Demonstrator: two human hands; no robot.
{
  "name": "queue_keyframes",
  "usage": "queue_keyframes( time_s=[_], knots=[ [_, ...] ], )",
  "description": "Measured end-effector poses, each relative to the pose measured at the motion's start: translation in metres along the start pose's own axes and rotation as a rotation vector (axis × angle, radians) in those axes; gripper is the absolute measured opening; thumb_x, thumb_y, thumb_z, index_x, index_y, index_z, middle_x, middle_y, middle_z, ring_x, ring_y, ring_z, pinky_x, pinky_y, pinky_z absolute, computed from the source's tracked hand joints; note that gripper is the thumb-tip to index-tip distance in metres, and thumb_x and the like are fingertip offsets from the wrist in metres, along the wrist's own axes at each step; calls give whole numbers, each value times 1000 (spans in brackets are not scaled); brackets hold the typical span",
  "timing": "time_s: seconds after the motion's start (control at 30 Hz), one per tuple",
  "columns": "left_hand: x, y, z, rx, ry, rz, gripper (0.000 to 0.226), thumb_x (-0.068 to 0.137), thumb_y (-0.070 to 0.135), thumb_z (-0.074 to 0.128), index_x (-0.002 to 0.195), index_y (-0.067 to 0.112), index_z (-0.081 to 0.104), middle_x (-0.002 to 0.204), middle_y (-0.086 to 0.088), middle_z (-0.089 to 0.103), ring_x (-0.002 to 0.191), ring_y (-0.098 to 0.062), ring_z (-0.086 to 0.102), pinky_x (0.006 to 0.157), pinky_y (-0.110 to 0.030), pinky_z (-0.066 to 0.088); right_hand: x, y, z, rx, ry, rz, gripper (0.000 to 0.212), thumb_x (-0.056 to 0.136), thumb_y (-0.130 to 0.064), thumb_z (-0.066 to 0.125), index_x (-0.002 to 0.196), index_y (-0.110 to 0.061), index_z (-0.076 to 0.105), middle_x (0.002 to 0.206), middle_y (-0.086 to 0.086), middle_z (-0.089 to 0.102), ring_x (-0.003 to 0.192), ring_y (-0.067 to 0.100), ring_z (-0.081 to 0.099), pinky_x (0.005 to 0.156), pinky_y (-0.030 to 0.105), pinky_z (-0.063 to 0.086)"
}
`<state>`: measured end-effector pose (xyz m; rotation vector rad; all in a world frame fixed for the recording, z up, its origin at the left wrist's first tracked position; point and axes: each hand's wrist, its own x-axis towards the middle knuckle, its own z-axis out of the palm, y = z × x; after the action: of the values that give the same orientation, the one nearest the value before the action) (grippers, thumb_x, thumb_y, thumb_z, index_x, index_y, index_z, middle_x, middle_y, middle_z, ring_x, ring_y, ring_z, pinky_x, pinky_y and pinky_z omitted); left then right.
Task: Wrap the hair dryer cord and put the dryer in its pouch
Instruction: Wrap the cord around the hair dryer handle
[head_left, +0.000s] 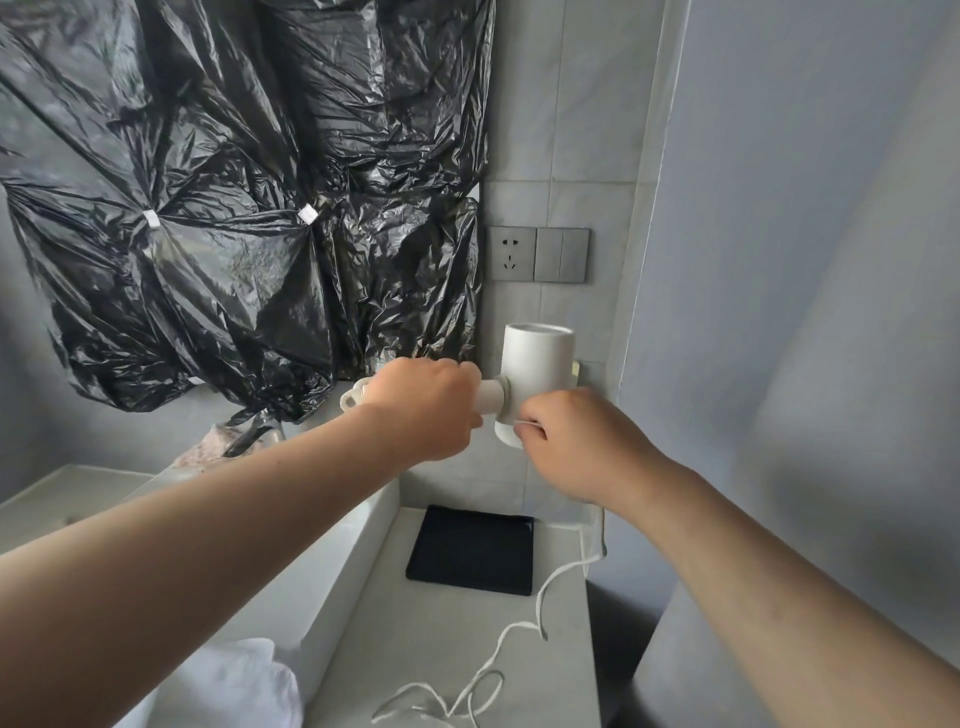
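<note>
My left forearm (182, 561) and right forearm (779, 571) rise from the bottom corners of the frame to meet at center, where I hold the white hair dryer (537, 358) up against the tiled wall. My left hand (423, 410) has its fingers curled tight round the handle, steadying the dryer so the other hand can work. My right hand (566, 441) pinches the white cord (519, 631) between thumb and fingertips against the lower end of the barrel, apparently to start a turn. From there the cord drops down the right edge and lies in loose loops across the grey counter (441, 649) at bottom center, so most of the wrapping looks undone. The black pouch (470, 551) lies flat on the counter just below the dryer, within easy reach. A wall socket (511, 253) sits above the dryer; black plastic sheeting (234, 208) fills the upper left.
</note>
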<state>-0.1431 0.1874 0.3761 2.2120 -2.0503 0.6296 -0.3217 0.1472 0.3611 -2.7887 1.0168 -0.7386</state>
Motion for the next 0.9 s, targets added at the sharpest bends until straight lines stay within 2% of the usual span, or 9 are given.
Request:
queue_keyframes(
  time_s=[0.1,0.2,0.27,0.43,0.53,0.7,0.8,0.9],
  knots=[
    [1,3,-1,54,-46,63,24,96,43,53,96,20,45,77,6,46,73,-23,55,71,-37,50,2,1,-6,-45,-29,-36,42,95,-28,48,56,-24,35,61,-2,45,65,26,48,51,31,32],
    [-2,6,-4,128,-80,156,28,95,46,53,106,20,50,82,6,47,83,-23,61,78,-38,51,7,1,-13,-100,-75,-89,27,96,-31,47,74,-24,60,79,2,63,78,26,56,64,34,45],
    [-3,7,-5,177,-106,233,29,95,47,53,109,22,50,87,7,46,90,-23,63,79,-36,49,9,3,-21,-99,-66,-100,23,93,-36,53,82,-22,68,84,0,67,86,24,59,72,34,49],
    [-4,4,-8,179,-120,341,28,94,51,55,94,27,41,83,9,46,84,-21,59,81,-35,48,11,4,-42,-102,-10,-30,32,76,-50,73,80,-20,66,81,-2,66,78,22,58,66,31,46],
    [-5,3,-9,180,-95,374,29,95,52,54,92,26,41,79,10,44,83,-19,56,79,-31,39,13,2,-46,-133,2,-17,37,72,-54,74,83,-20,64,83,-1,66,80,23,58,68,31,47],
    [-7,-4,-15,119,-108,367,29,93,53,55,90,28,40,75,11,42,87,-21,59,81,-31,43,13,0,-51,-134,58,-114,35,75,-52,74,74,-23,53,81,-4,60,77,23,54,64,31,41],
    [-8,-9,-19,117,-115,361,31,91,54,57,87,29,40,78,11,49,86,-22,59,84,-37,50,15,-2,-53,-112,59,-129,36,73,-50,76,75,-18,59,87,-6,52,78,21,53,65,31,43],
    [-11,-11,-21,126,-72,387,31,91,54,58,88,29,39,78,11,49,86,-22,59,83,-36,48,22,-3,-57,-45,6,-86,33,69,-46,81,75,-17,66,88,-6,51,78,18,55,67,31,46]
  ],
)
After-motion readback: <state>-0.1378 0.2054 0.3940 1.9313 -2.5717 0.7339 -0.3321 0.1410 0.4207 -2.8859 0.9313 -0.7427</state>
